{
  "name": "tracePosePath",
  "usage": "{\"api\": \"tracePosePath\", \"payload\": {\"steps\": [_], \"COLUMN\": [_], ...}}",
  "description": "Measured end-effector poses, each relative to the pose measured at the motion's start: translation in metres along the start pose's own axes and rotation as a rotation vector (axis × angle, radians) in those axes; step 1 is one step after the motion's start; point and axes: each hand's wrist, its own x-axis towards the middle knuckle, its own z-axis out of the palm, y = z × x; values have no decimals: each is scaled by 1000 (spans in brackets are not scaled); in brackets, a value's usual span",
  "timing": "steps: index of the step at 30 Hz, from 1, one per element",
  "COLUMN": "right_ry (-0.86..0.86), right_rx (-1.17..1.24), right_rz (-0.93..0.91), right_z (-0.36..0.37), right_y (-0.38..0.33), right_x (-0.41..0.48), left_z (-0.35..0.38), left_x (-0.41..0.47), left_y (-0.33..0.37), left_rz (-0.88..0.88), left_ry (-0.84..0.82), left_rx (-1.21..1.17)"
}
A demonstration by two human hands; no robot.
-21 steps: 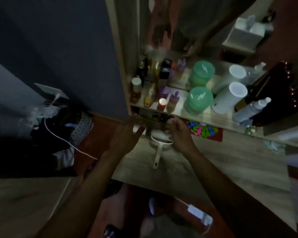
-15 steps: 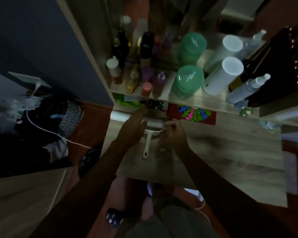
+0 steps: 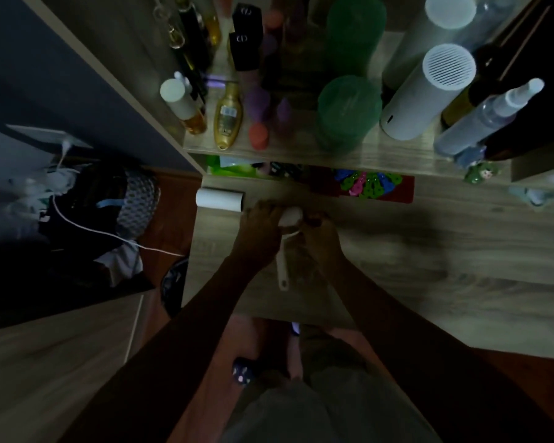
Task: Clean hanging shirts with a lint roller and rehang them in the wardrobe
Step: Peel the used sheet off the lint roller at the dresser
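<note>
1. Worktop. We look down in dim light on a pale wood-grain worktop (image 3: 429, 251). Two bare forearms reach in from the lower edge and meet near its rear left part.
2. Lint roller. The lint roller (image 3: 283, 270) lies on the worktop between the two hands. Its white handle points back toward the person, and its roll end lies away from the person, under the fingers.
3. Left hand. The left hand (image 3: 263, 228) covers the left end of the roll. Its grip is closed, with the fingers curled over the roll.
4. Right hand. The right hand (image 3: 320, 235) sits at the right end of the roll. In the shadow its grip seems to be a pinch of bent fingertips on that end.
5. Spare roll. A white spare roll (image 3: 219, 198) lies on its side at the left edge of the worktop, just beside the left hand.
6. Shelf. A shelf (image 3: 301, 155) runs above the rear of the worktop. It carries a golden bottle (image 3: 227, 118), a green jar (image 3: 349, 107), a white cylinder (image 3: 426, 94) and a clear spray bottle (image 3: 490, 113).
7. Red card. A red card (image 3: 403, 190) bearing coloured clips lies at the rear of the worktop, right of the hands and below the shelf.
8. Floor. A white cable (image 3: 109, 235) trails across the reddish floor (image 3: 173, 215) to the left. A patterned slipper (image 3: 242, 372) shows below the worktop's near edge.
</note>
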Motion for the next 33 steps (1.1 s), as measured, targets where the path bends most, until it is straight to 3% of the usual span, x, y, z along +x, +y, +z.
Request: {"api": "tracePosePath", "payload": {"steps": [4,9,16,24,33], "right_ry": [-96,-265,-328,-387,-341], "right_rx": [-184,-204,-194,-178,-494], "right_rz": [-128,-93,-171,-165,-420], "right_z": [-8,-7,5,8,13], "right_y": [1,-6,-25,-38,-41], "right_x": [-5,-11,-19,-25,-36], "left_z": [9,3,-5,-16,-23], "left_x": [-20,-36,-42,-48,-50], "left_y": [-10,-14,-21,-18,-6], "left_rz": [-48,-131,-309,-321,-466], "left_ry": [-92,-198,-129,-78,41], "left_rx": [-111,-348,-663,-839,-933]}}
